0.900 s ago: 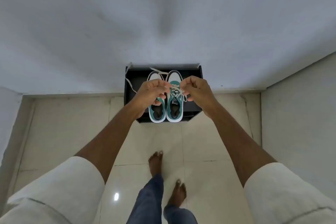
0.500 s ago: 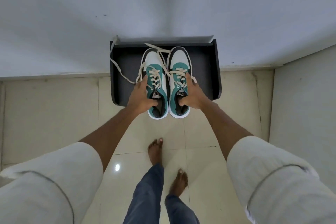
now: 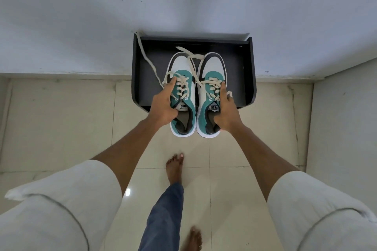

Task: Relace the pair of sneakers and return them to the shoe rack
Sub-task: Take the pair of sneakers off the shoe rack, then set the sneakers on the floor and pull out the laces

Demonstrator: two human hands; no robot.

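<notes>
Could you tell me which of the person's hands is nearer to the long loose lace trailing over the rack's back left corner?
Left. The left hand grips the left sneaker, right beside where the trailing lace starts. The right hand holds the right sneaker, on the far side.

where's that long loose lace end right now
In the head view, the loose lace trails from the left sneaker up over the shoe rack's left rear corner by the wall.

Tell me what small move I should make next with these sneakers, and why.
Probably slide both sneakers forward onto the black rack. Your left hand and right hand each grip one sneaker, the left sneaker and right sneaker, and their heels overhang the rack's front edge. One loose lace end trails over the left wall.
</notes>
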